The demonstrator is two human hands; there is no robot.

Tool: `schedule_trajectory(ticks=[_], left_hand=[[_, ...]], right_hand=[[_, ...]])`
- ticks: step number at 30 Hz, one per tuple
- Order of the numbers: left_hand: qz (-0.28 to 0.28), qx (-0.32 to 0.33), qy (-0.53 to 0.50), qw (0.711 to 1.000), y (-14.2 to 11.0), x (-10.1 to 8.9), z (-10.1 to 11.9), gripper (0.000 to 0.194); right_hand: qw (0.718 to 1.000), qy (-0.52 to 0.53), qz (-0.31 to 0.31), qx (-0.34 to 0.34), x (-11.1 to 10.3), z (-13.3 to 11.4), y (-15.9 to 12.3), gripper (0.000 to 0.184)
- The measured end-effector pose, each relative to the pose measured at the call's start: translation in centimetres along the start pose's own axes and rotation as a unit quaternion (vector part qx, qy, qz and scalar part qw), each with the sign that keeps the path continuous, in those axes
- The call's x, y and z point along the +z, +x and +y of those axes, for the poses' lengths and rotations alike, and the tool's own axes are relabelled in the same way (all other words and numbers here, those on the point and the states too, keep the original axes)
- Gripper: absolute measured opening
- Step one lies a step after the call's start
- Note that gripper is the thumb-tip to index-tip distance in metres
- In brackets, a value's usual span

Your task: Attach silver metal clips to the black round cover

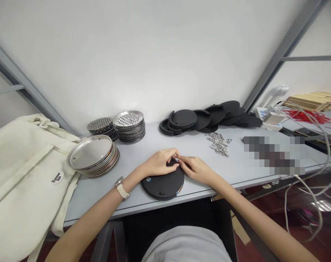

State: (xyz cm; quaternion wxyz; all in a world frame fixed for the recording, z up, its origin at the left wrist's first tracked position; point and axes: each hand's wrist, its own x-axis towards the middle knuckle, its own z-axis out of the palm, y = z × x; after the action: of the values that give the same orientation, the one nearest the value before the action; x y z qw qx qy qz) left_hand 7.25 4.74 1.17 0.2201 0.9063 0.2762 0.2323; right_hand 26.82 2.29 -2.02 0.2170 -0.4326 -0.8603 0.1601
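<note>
A round black disc (162, 185) lies near the table's front edge, with holes through it and a strip of colour showing at its right rim. At its far right edge, my left hand (163, 162) and my right hand (196, 170) meet with fingertips pinched together. Between them shows a small shiny metal clip (176, 159), mostly covered by the fingers. The left palm is over the disc; the right hand comes in from beside it. Beyond my right hand is a loose pile of small metal clips (219, 143).
Overlapping black discs (203, 118) lie along the wall. At the left are stacked metal plates (90, 153), stacked round graters (129, 125) and a cream canvas bag (26, 174). Red cord (307, 116), wooden strips (315, 100) and loose white cables (318, 211) are at the right.
</note>
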Motion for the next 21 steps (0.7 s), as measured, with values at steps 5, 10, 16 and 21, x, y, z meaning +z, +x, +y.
schedule_trajectory(ticks=[5,10,16,21], left_hand=[[-0.002,-0.005,-0.004,1.0,0.02,-0.05,0.04,0.017],[0.0,-0.003,-0.009,1.0,0.02,-0.06,-0.01,0.017],[-0.001,-0.001,-0.012,1.0,-0.01,-0.1,-0.04,0.017],[-0.001,-0.005,-0.015,1.0,0.0,-0.09,-0.02,0.017]], right_hand=[[1.0,0.001,0.006,0.007,-0.02,-0.08,-0.01,0.032],[1.0,-0.002,0.013,0.018,0.05,-0.09,-0.03,0.031],[1.0,0.002,0.025,0.015,0.17,-0.08,-0.1,0.028],[0.999,0.014,0.039,0.016,0.26,-0.01,-0.15,0.025]])
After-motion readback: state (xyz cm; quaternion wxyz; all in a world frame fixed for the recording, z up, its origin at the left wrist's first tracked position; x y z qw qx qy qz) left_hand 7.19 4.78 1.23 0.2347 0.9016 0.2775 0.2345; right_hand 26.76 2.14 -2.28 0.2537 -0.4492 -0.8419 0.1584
